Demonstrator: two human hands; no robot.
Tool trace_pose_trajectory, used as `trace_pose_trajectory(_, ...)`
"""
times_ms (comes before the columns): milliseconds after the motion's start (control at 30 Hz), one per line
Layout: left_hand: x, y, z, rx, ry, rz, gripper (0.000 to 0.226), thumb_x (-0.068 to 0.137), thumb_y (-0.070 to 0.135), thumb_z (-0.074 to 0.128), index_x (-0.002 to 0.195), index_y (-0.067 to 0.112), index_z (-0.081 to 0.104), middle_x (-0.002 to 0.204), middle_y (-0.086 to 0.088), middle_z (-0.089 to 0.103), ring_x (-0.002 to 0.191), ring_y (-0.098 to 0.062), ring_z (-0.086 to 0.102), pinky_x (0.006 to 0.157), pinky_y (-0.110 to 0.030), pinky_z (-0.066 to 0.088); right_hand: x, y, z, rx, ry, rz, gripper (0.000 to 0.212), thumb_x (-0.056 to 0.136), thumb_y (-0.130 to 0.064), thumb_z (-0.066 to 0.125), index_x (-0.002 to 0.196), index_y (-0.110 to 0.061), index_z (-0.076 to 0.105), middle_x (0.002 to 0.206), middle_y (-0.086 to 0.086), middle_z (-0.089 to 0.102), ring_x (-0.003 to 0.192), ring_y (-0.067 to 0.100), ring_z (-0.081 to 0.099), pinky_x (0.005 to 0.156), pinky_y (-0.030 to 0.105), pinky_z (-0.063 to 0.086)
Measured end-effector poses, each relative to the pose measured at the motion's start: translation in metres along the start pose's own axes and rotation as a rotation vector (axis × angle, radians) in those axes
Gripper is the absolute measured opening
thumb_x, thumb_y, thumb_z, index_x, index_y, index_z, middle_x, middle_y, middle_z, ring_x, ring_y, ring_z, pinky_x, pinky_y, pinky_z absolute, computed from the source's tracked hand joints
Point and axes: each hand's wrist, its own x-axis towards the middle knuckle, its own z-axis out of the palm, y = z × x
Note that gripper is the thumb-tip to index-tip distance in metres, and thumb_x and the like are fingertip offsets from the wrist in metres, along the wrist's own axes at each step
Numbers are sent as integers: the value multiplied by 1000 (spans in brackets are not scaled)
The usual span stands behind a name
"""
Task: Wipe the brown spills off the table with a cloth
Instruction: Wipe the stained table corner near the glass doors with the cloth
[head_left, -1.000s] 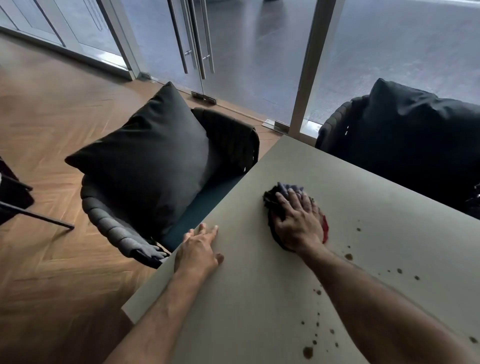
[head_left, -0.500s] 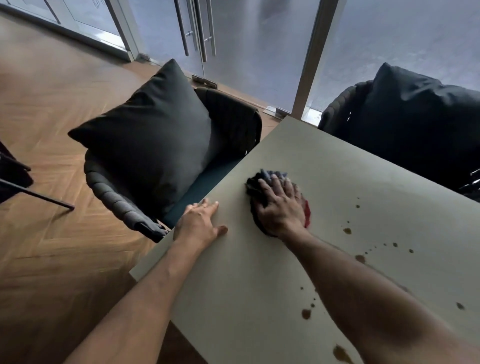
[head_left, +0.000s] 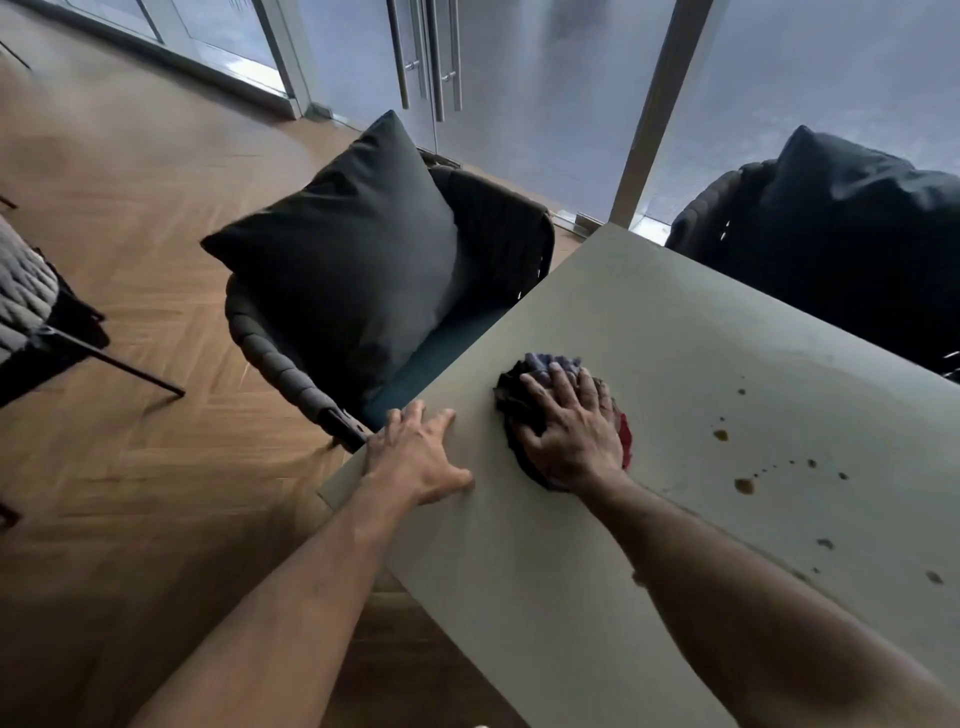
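Fingers (head_left: 558, 382) of right hand (head_left: 571, 434) flat on one cloth (head_left: 511, 395)

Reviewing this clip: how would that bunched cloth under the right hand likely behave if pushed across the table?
The cloth looks soft and crumpled, so it would probably bunch rather than slide flat. Pinned under the right hand, it likely drags along. The table looks smooth, so little resistance.

Right hand (head_left: 571, 436) flat on bunched cloth (head_left: 519, 400), left hand (head_left: 415, 452) at table (head_left: 675, 322) edge, brown spills (head_left: 743, 486) nearby
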Motion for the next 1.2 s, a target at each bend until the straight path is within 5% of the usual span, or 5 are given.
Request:
trace_pose_trajectory(200,-11,-6,10,0,5,-1,89,69,57,63,145,34,24,156,0,19,140,-29,21,113,-44,27,-64,12,6,-19,-6,-346,58,86,-63,32,141,-45,32,155,-5,30,145,25,21,119,43,13)
trace_pose_trajectory(433,-21,-15,22,-62,28,10,88,75,53,63,148,26,21,159,2,18,144,-27,18,115,-42,25,-28,3,0,89,49,73,54,91,-55,33,144,-43,27,159,-7,18,147,20,9,120,39,4)
trace_pose_trajectory(700,-33,-38,10,-143,131,-41,43,85,17,60,127,12,52,133,-8,48,124,-26,47,102,-40,45,-107,-21,17,56,4,-467,54,90,-59,35,141,-41,33,152,-7,36,143,24,28,117,46,13)
trace_pose_trajectory(900,-71,-29,31,-178,119,-63,47,87,25,60,132,16,49,134,-4,49,124,-21,47,103,-35,44,-69,-6,1,159,40,-49,52,94,-51,36,145,-38,30,158,-7,22,147,20,11,120,38,3)
trace_pose_trajectory(1200,-92,11,37,-242,120,-114,45,84,18,58,130,16,53,134,-6,53,124,-25,48,105,-38,43,-111,-13,-30,443,178,-473,17,84,-16,65,98,-12,74,105,8,72,95,28,65,86,31,49)
